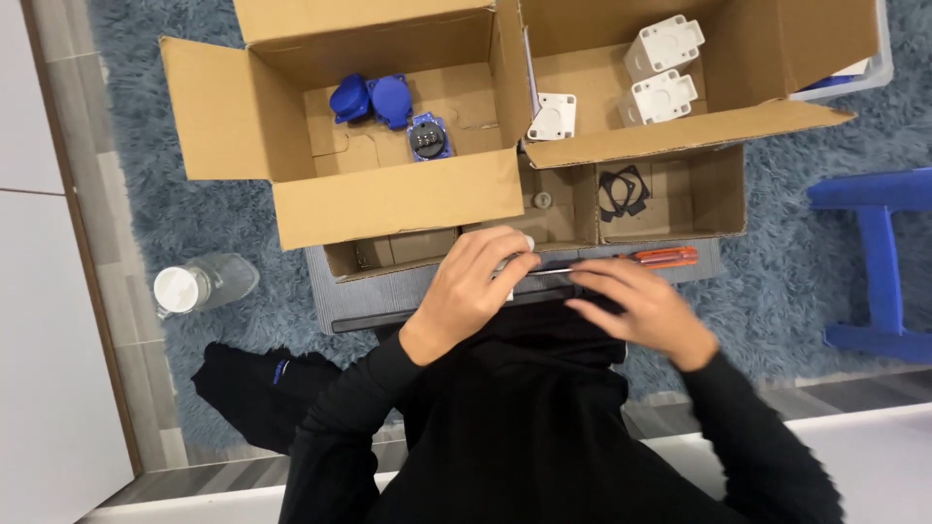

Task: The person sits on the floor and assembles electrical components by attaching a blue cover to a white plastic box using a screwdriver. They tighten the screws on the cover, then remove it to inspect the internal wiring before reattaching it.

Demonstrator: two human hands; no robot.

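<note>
A small grey table [388, 301] stands on a fluffy blue-grey rug [194, 204] and carries open brown cardboard boxes [388, 194] and a screwdriver with an orange handle [660, 256], while a clear plastic bottle [204, 283] lies on the rug.

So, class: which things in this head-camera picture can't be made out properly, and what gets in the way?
- Small pale part under the left hand: fingers cover it.
- Screwdriver tip: hidden behind that hand.
- Right hand palm: turned away.
- Blue stool: cut by the right edge.
</note>
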